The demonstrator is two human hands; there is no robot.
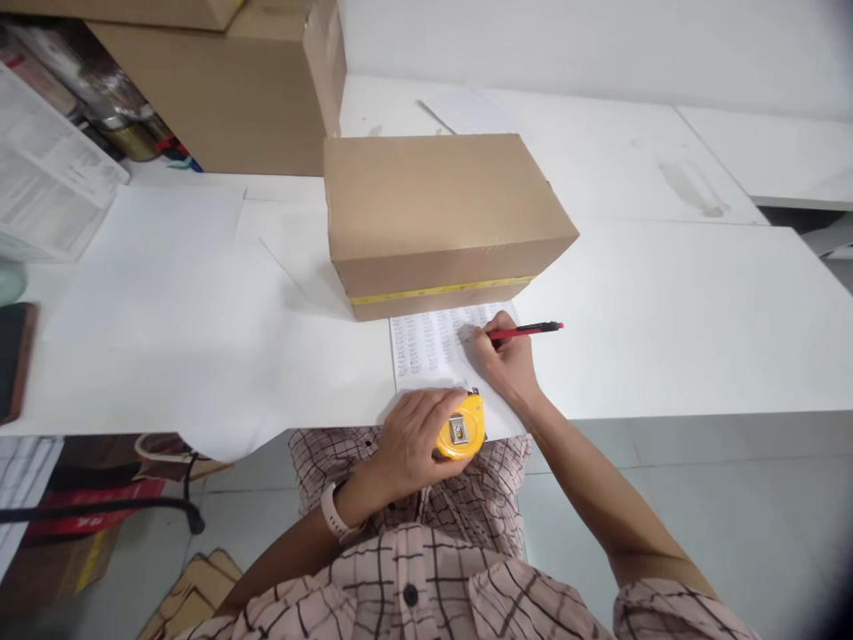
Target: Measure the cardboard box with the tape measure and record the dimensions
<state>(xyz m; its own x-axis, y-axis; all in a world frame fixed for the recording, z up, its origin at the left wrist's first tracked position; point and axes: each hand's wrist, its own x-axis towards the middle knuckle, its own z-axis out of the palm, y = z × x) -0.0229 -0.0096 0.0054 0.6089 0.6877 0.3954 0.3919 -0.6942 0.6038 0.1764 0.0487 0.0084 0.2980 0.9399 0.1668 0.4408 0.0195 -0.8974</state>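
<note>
A yellow tape measure (472, 428) with a metal clip is gripped by my left hand (417, 436), at the front edge of the table. My right hand (507, 360) is closed around a red and black pen (526, 331), its tip hidden by the fingers. Beneath both hands lies a sheet of paper (426, 356) with columns of handwriting. The far part of the sheet meets the near side of a brown cardboard box (440, 196), which has a yellow tape strip low on its front.
Larger cardboard boxes (259, 98) are stacked at the back left. White paper (193, 293) covers the table's left side and hangs over the front edge. A dark phone-like object (14, 360) sits at the far left. Another sheet (470, 108) lies behind the box.
</note>
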